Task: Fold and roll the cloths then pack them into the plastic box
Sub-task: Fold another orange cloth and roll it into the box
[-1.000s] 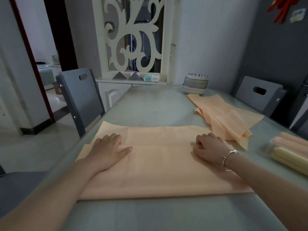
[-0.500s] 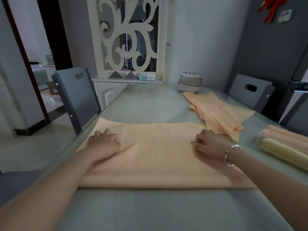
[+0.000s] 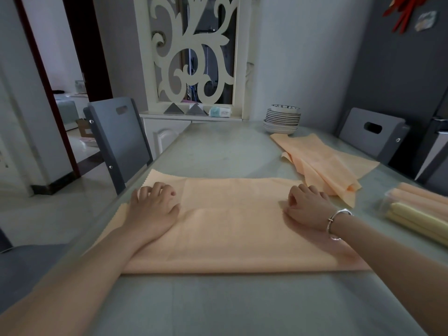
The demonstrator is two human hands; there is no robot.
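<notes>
A wide, thin peach-orange cloth [image 3: 232,226], folded into a long band, lies flat on the pale grey-green glass-topped table [image 3: 218,304], right under both hands. The left hand [image 3: 151,209] rests on the band's left part with its fingers curled loosely inward, knuckles up; whether the fingertips pinch any fabric I cannot tell. The right hand [image 3: 309,208], a silver bangle [image 3: 337,220] on its wrist, sits on the right part, its fingers also curled, with the cloth's far edge just beyond its fingertips; again no clear pinch shows.

The cloth looks light, soft and limp, with no stiffness of its own, so it will likely sag and shift wherever it is not held. The smooth tabletop probably lets it slide. The sensible hold is at the far edge just ahead of each set of fingertips, one hand near each end, so the fold comes over evenly.

Count: one cloth under the hands; one loose heap of the same peach cloth [image 3: 324,163] beyond the right fingertips, its layers too tangled to number; one clear plastic box [image 3: 388,202] to the right of the right hand, holding at least two peach rolls [image 3: 421,197] and two pale yellow rolls [image 3: 417,217], partly cut off by the frame. One stack of white plates [image 3: 281,120] stands further back.
</notes>
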